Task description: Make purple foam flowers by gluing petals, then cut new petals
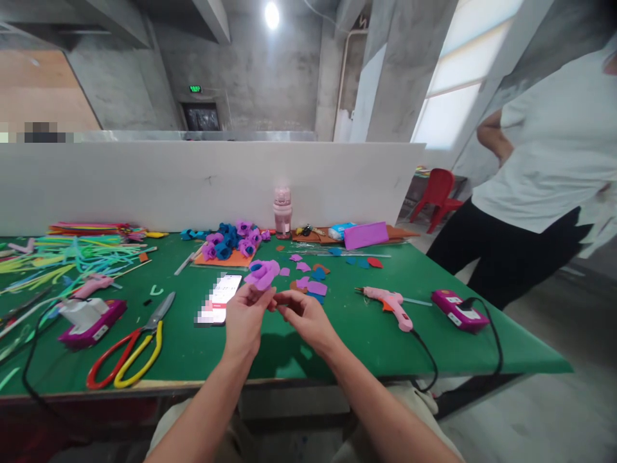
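A purple flower with a blue centre [263, 275], made of paper or thin foam, is held up over the middle of the table. My left hand [247, 315] is closed on it from below, fingertips at its base. Close beside, my right hand [306, 319] has thumb and forefinger pinched together near the left fingertips; what lies between them is too small to make out. Loose purple petals [317, 288] and blue petals [319, 274] are scattered just beyond my hands. A phone with a lit screen [226, 296] lies left of the flower.
On the right are a pink glue gun [393, 304] and a purple power strip [457, 311]; on the left, scissors [153, 325] and another strip [96, 329]. Finished flowers [236, 239] and a pink bottle [283, 212] stand behind. A person [544, 154] stands at the right.
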A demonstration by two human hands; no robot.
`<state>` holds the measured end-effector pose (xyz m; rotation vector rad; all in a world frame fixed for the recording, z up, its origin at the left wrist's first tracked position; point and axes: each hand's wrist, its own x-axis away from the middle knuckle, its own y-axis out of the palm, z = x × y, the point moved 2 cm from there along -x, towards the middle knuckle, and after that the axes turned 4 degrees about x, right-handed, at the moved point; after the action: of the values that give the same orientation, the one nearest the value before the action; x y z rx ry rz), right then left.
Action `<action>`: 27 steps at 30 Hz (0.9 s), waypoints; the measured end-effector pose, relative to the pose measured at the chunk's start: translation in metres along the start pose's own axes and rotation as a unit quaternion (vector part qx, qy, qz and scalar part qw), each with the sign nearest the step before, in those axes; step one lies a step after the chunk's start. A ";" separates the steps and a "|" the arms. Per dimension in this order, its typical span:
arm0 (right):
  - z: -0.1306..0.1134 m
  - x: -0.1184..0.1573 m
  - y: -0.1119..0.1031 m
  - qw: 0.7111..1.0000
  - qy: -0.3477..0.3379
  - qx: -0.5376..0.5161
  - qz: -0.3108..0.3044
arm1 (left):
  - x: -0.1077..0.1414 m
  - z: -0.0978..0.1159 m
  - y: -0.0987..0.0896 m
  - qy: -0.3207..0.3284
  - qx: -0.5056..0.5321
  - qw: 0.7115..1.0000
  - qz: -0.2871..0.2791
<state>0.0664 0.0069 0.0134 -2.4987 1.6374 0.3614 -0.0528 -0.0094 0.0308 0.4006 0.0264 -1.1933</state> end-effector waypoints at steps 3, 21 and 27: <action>0.011 0.000 0.003 0.998 0.041 -0.014 0.047 | -0.003 -0.004 0.000 0.003 -0.014 1.000 0.016; 0.022 -0.001 -0.004 0.981 0.126 -0.115 0.092 | 0.001 -0.022 -0.010 -0.026 -0.115 0.987 -0.110; 0.020 0.000 -0.003 0.981 0.127 -0.108 0.097 | 0.001 -0.020 -0.010 -0.021 -0.121 0.986 -0.110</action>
<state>0.0665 0.0123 -0.0060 -2.6394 2.0518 0.2610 -0.0572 -0.0074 0.0093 0.1610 0.1813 -1.3973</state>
